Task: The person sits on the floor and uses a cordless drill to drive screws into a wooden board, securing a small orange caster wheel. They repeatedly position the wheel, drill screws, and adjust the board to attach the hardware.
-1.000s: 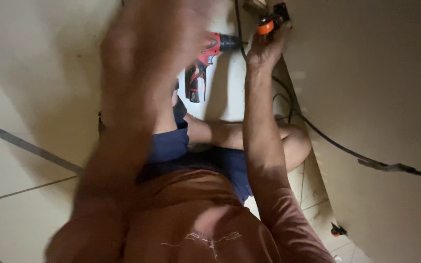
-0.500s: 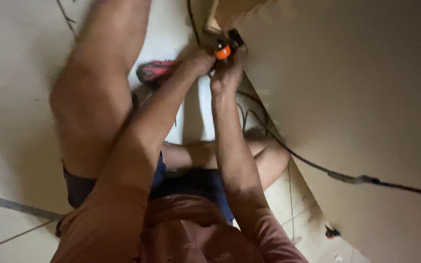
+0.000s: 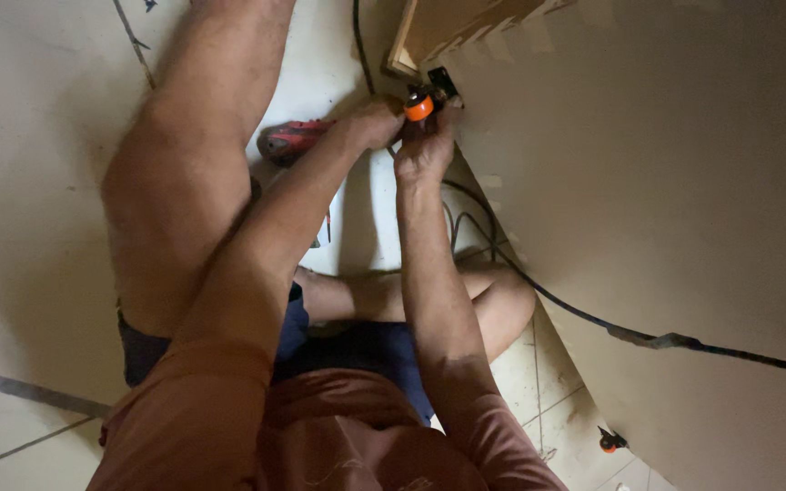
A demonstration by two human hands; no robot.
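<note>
Hands on orange caster wheel

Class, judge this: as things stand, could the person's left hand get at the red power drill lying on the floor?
Probably yes. The red power drill lies on the floor tiles just beside the left hand, with only the person's own raised knee close by. The hand is busy, though, at the orange caster wheel.

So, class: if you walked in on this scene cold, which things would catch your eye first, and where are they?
Both hands, left hand and right hand, meet at a small orange caster wheel at the corner of a large pale board, top centre. A red power drill lies on the floor beside the raised knee. A black cable crosses the board.
</note>
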